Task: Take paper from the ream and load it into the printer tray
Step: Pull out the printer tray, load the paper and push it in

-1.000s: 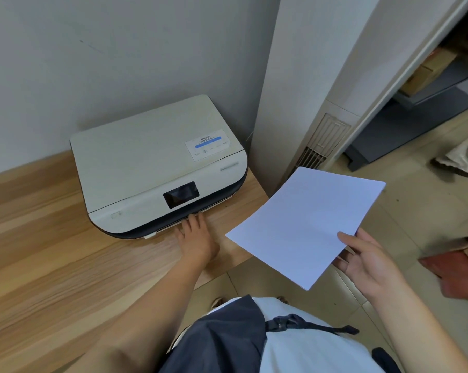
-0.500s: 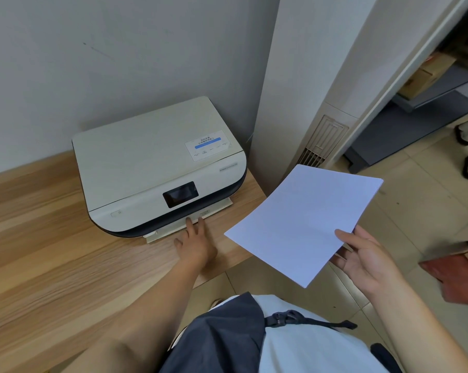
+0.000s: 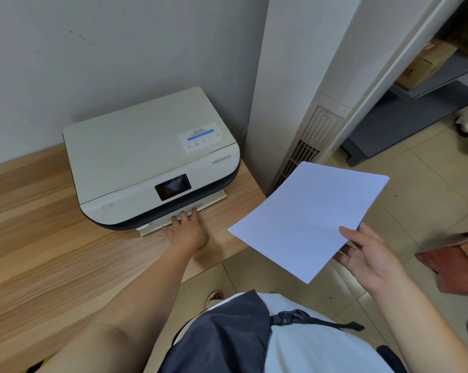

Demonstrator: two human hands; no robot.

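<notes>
A white printer [image 3: 136, 154] with a dark base and a small black screen sits on a wooden table against the wall. Its pale paper tray [image 3: 214, 199] sticks out a little from under the front. My left hand [image 3: 187, 230] lies palm down on the table with its fingertips hooked on the tray's front edge. My right hand [image 3: 372, 258] holds a thin stack of white paper [image 3: 308, 219] by its near right corner, in the air to the right of the table. The ream is out of view.
The wooden table [image 3: 52, 254] ends just right of the printer. A white standing unit with a vent grille [image 3: 308, 146] stands beside it. Tiled floor, a grey shelf base [image 3: 383, 130] and a reddish-brown object [image 3: 458, 265] lie to the right.
My left hand has drawn toward me, and the tray has slid out from under the printer's front. The paper in my right hand has stayed almost in place.
</notes>
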